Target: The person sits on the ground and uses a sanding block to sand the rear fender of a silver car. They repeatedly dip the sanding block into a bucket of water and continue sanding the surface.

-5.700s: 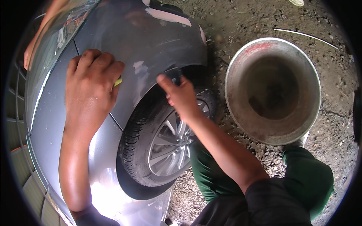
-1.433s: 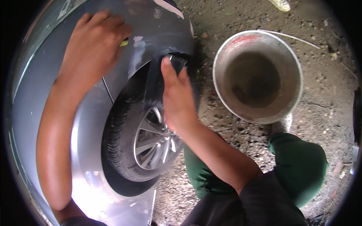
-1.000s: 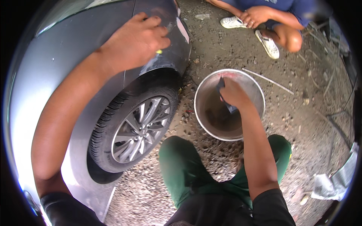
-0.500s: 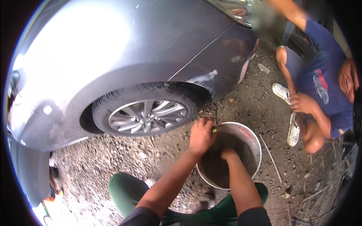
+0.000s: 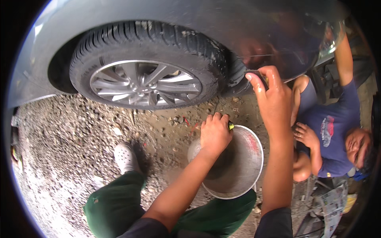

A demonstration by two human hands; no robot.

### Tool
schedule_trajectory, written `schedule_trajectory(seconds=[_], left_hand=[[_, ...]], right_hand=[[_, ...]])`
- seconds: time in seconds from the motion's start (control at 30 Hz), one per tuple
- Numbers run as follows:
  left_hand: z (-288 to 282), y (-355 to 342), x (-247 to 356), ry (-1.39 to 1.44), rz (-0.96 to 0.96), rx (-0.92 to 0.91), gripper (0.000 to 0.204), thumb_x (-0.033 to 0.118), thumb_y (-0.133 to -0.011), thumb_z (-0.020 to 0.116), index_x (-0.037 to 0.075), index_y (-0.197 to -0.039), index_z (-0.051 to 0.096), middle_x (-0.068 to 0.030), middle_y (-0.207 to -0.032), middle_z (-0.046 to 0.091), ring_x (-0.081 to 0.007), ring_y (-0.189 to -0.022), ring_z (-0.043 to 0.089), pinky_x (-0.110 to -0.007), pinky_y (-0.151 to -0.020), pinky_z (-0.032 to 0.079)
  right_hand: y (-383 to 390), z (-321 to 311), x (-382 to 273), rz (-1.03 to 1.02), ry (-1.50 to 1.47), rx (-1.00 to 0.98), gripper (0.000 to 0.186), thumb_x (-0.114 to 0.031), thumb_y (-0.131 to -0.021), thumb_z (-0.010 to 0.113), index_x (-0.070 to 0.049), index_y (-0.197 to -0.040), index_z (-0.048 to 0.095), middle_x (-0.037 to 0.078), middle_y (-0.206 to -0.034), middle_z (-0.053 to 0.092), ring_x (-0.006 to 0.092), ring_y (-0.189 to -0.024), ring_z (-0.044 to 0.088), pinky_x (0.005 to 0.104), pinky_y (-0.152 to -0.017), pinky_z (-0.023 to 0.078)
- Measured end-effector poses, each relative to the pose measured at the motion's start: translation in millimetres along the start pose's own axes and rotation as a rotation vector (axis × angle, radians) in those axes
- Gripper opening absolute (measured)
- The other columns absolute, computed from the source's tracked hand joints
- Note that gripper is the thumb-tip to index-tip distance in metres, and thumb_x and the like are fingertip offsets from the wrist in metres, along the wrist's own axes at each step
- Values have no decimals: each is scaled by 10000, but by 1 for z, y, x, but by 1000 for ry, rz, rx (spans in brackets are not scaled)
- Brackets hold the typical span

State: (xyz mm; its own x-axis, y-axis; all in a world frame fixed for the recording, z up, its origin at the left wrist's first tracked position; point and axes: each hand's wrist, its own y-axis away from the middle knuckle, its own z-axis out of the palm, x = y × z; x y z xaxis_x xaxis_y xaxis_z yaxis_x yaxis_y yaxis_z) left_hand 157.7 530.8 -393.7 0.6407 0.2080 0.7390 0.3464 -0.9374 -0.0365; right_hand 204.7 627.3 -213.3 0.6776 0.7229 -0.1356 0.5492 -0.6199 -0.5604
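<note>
My left hand [image 5: 216, 133] is closed at the far left rim of a grey metal bucket [image 5: 258, 158]. A small yellow-green item [image 5: 230, 125] shows at its fingertips, but the fingers hide most of it. Raised beyond the bucket, my right hand [image 5: 274, 93] pinches a small, thin dark piece [image 5: 258, 75], perhaps sandpaper, between thumb and fingers. That hand looks wet. It is close to the lower corner of the dark grey car body [image 5: 254, 39], just right of the tyre [image 5: 158, 47]. Whether the piece touches the car I cannot tell.
A person in a blue T-shirt [image 5: 309, 115] crouches at the right, one arm stretched up by the car's lamp. Gravel [image 5: 79, 135] covers the ground. Newspaper [image 5: 332, 206] lies at the lower right. My left foot wears a pale clog [image 5: 125, 158].
My right hand has come up out of the bucket toward the car, now showing the dark piece. My left hand stays at the rim. The view has shifted closer to the wheel.
</note>
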Motion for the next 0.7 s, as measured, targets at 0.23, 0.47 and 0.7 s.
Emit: schedule_trajectory(seconds=[0.23, 0.47, 0.7], left_hand=[[-4, -2, -7, 72, -19, -36, 397, 229, -836, 835, 109, -1200, 734, -112, -1189, 696, -333, -1170, 672, -503, -998, 554], [-2, -3, -11, 138, -26, -39, 355, 218, -843, 830, 99, -1159, 723, -114, -1172, 691, -334, -1166, 667, -500, -994, 546], [-1, -3, -15, 129, -24, -23, 343, 215, -844, 828, 98, -1149, 724, -118, -1184, 693, -328, -1165, 666, -495, -996, 542]], right_hand=[[-3, 14, 23, -154, 356, -18, 357, -420, -953, 832, -111, -956, 654, 69, -746, 737, 305, -626, 714, 449, -612, 533], [-28, 1, -7, -239, 402, 14, 389, -413, -916, 877, -107, -845, 648, 59, -728, 728, 298, -586, 687, 409, -585, 512], [-28, -2, 5, -333, 379, -6, 365, -355, -897, 911, -90, -839, 667, 68, -686, 699, 280, -549, 664, 379, -549, 501]])
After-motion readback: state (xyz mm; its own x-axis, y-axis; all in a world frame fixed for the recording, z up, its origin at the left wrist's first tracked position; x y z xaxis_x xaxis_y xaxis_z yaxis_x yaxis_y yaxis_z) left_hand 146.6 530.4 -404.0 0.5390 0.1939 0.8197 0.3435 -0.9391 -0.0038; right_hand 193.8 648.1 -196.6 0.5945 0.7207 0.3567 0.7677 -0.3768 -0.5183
